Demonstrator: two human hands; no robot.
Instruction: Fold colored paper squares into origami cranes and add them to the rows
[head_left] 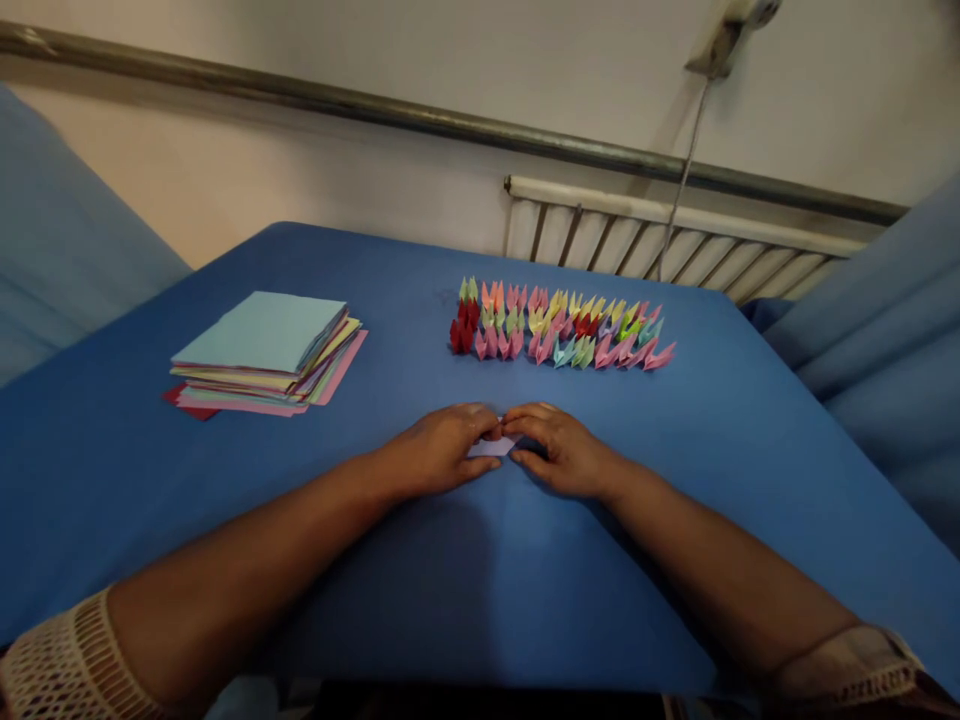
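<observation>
A small piece of folded pale lilac paper [491,447] lies low over the blue table, between my two hands. My left hand [450,445] grips its left side, with curled fingers on top and the thumb along the near edge. From the other side my right hand [562,450] holds the paper, fingertips bent over its far right edge and thumb close to the near corner. The fingertips of both hands nearly meet. Much of the paper is hidden beneath the fingers, so its full shape does not show.
A stack of coloured paper squares [259,335], light blue on top, sits at the left. Several rows of folded paper cranes [559,325] stand beyond my hands. Behind the blue-covered table [360,265] are a radiator [675,220], a pipe [420,115] and blue curtains [885,370].
</observation>
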